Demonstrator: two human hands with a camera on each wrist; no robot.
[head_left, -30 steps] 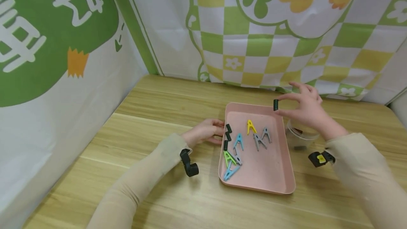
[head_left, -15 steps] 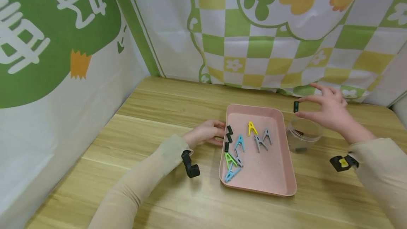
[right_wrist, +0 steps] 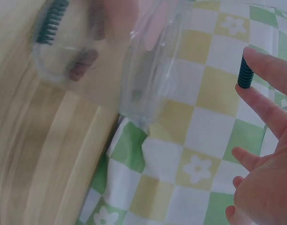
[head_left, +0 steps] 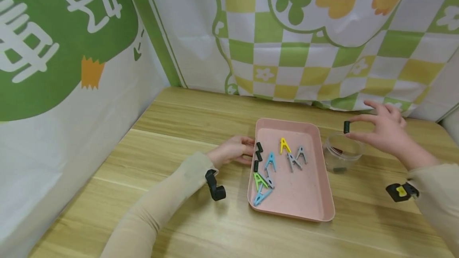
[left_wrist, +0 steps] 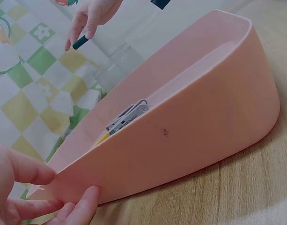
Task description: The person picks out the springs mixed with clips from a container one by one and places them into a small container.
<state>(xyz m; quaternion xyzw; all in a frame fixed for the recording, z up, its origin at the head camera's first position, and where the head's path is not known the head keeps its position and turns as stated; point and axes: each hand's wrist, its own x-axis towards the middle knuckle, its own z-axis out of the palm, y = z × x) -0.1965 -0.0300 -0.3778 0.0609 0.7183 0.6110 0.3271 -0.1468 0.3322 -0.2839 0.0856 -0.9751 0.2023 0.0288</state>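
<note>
My right hand (head_left: 389, 134) pinches a dark green coil spring (head_left: 346, 127) between thumb and forefinger, other fingers spread. It holds the spring upright just above the rim of a clear round jar (head_left: 353, 157). Inside the jar, the right wrist view shows a green spring (right_wrist: 52, 21) and a reddish-brown one (right_wrist: 83, 64). My left hand (head_left: 233, 149) touches the left wall of a pink tray (head_left: 301, 200), fingertips against its outer side. Along that side of the tray lie several dark springs (head_left: 259, 156).
The tray also holds several clothes pegs: a yellow peg (head_left: 284, 145), grey pegs (head_left: 294, 162), blue pegs (head_left: 270, 161) and a green peg (head_left: 259, 180). A checked cloth (head_left: 279, 59) hangs behind the wooden table (head_left: 201, 118). The jar stands close to the tray's right wall.
My right hand has carried the pinched spring rightward from over the tray's far right corner, then lowered it a little above the jar. My left hand stays at the tray.
</note>
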